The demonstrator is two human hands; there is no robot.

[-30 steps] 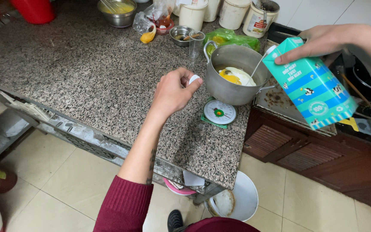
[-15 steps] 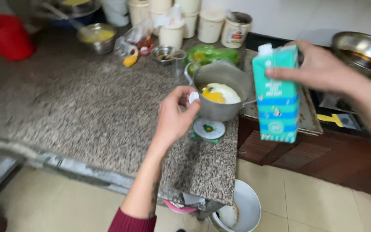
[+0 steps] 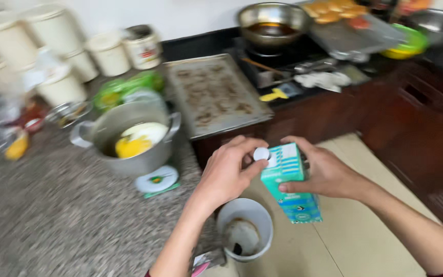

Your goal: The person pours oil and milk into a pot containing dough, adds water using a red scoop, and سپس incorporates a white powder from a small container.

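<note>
Both hands meet over the floor beside the granite tabletop (image 3: pixel 52 220): the right hand (image 3: pixel 324 172) is wrapped around a teal-and-white carton (image 3: pixel 289 182), holding it tilted in mid-air, while the left hand (image 3: pixel 229 172) pinches the white cap (image 3: pixel 261 153) at the carton's top corner. The capping seems best done with the carton held steady and upright, the cap seated square before turning. A metal pot (image 3: pixel 129 141) holding yellow and white contents stands on a small scale (image 3: pixel 155 179) on the tabletop; a white bucket (image 3: pixel 245 228) sits below.
</note>
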